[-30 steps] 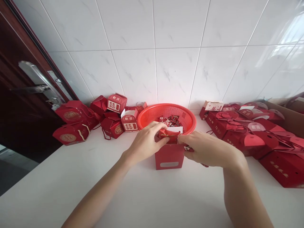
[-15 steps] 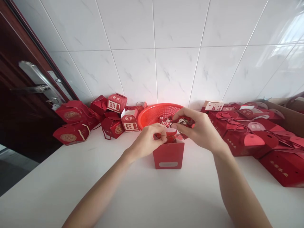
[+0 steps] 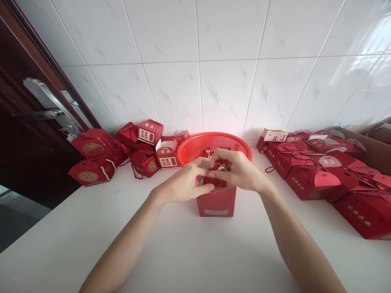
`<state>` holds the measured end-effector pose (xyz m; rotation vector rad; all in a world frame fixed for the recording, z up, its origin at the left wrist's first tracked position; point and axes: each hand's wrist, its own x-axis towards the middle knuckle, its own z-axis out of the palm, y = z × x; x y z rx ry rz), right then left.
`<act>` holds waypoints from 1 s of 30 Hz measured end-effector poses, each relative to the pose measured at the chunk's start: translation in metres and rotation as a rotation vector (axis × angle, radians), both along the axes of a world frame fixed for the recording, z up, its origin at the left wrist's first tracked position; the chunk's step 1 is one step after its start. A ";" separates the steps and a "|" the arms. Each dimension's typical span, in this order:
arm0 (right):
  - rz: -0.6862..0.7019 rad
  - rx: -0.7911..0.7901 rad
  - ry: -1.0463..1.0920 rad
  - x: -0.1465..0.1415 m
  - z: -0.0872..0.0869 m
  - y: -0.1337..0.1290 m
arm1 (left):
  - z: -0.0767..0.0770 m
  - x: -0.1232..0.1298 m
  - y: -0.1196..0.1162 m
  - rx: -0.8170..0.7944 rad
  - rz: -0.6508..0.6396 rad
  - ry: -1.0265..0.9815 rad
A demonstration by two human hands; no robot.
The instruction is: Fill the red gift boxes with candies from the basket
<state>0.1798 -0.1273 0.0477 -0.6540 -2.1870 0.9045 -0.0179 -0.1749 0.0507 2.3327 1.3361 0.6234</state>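
Left hand [image 3: 187, 180]: fingers loosely curled at the open red cardboard box [image 3: 216, 202]
Right hand [image 3: 240, 170]: half-closed, pinching red-wrapped sweets [image 3: 222, 167] above it

One left hand [image 3: 185, 181] and one right hand [image 3: 236, 171] are working over one upright box [image 3: 216, 201]. At least one packet [image 3: 223, 166] is showing at the right hand's fingers; overlap is hiding the full number. One basket [image 3: 210, 141] is standing just beyond both hands. Left of them, at least seven more boxes [image 3: 146, 162] are clustering. Right of them, over five other boxes [image 3: 301, 183] are overlapping, their exact count staying unclear, and one carton [image 3: 365, 144] is lying beyond.
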 end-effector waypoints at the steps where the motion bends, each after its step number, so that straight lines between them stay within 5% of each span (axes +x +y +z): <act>1: 0.011 -0.001 0.021 -0.001 0.000 0.000 | 0.000 0.000 0.000 0.004 -0.014 0.003; 5: 0.014 0.007 0.115 -0.003 -0.001 -0.002 | -0.003 -0.001 -0.001 0.006 -0.019 0.003; 25: -0.008 0.012 -0.105 0.014 0.016 -0.008 | -0.003 -0.007 -0.001 -0.059 0.028 0.067; 30: 0.010 0.045 -0.001 0.017 0.017 -0.009 | -0.006 -0.007 0.000 -0.053 0.018 0.047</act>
